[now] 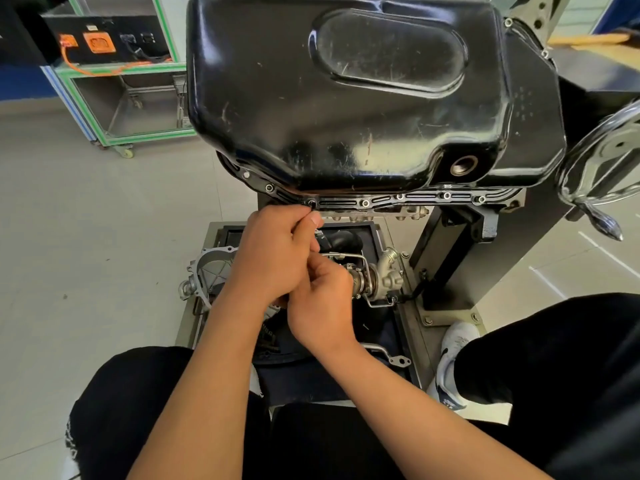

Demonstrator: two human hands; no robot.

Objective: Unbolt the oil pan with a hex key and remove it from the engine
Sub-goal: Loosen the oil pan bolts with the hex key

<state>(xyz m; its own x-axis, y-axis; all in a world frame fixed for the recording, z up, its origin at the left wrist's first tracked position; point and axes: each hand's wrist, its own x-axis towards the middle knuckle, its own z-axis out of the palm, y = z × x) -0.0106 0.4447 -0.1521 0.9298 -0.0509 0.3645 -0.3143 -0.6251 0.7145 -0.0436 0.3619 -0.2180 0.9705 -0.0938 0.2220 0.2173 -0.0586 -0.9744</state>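
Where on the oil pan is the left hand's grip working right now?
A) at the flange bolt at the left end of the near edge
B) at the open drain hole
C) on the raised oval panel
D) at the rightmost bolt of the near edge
A: the left hand bunches its fingertips just below that flange bolt on the oil pan; the drain hole sits off to the right, untouched.

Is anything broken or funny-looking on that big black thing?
The black oil pan is scuffed and scratched all over, most near its lower edge. The round drain hole at its lower right corner stands open, with no plug in it. No oil shows dripping from it, and nothing looks bent.
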